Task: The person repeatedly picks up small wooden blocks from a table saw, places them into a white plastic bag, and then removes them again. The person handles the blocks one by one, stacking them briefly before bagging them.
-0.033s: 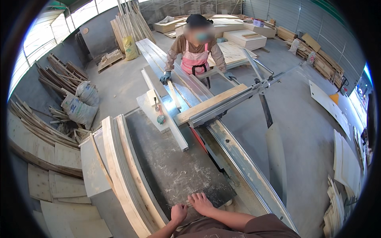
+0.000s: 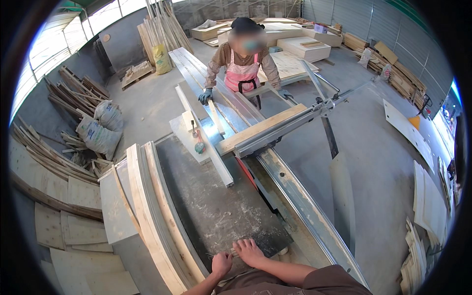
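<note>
At the near edge of the dark saw table (image 2: pixel 216 216), my left hand (image 2: pixel 221 264) is closed, its fingers curled; whatever it grips, if anything, is hidden. Beside it, my right hand (image 2: pixel 249 252) lies with its fingers stretched over the table edge. A small, thin wooden piece (image 2: pixel 234 252) seems to show between the two hands. Across the machine a person in a pink apron (image 2: pixel 241 76) rests one gloved hand (image 2: pixel 205 96) by a narrow wooden strip (image 2: pixel 215 117). A wider board (image 2: pixel 265 129) lies along the metal crosscut fence (image 2: pixel 282 129).
Long boards (image 2: pixel 156 211) lie stacked along the table's left side. A metal rip fence (image 2: pixel 204 137) crosses the table's far part, near a red blade-slot strip (image 2: pixel 246 172). The sliding rail (image 2: pixel 307 206) runs along the right. Filled sacks (image 2: pixel 100 129) stand at left.
</note>
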### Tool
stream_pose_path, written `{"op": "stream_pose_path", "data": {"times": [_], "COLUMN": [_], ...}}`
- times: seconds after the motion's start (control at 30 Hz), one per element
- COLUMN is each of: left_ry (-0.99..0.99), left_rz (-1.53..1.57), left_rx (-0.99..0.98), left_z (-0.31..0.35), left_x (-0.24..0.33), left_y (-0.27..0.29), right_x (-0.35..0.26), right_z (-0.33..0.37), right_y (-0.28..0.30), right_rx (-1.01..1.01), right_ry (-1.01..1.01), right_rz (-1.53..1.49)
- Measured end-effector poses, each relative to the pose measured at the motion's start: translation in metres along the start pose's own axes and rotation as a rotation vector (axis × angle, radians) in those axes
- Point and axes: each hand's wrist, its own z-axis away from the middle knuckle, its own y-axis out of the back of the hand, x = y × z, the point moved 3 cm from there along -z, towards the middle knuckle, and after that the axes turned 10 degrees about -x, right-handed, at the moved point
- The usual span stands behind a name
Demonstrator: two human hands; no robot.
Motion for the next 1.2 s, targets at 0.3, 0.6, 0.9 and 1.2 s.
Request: {"op": "stream_pose_path", "data": {"times": [0.3, 0.6, 0.9, 1.2], "left_ry": [-0.088, -0.012, -0.006, -0.104], "left_rz": [-0.127, 0.035, -0.051, -0.297], "left_rx": [-0.057, 0.074, -0.047, -0.068], "left_z": [-0.005, -0.002, -0.004, -0.005], "left_x": [0.003, -0.005, 0.004, 0.014], "left_y": [-0.008, 0.003, 0.004, 0.006], "right_x": [-0.001, -0.003, -0.003, -0.003], "right_z": [0.000, 0.001, 0.002, 0.001], "right_y": [-0.005, 0.000, -0.001, -0.009], "right_rx": [-0.048, -0.101, -0.148, -0.179], "right_ry": [-0.013, -0.022, -0.026, -0.025], "right_rz": [-0.024, -0.055, -0.042, -0.064]}}
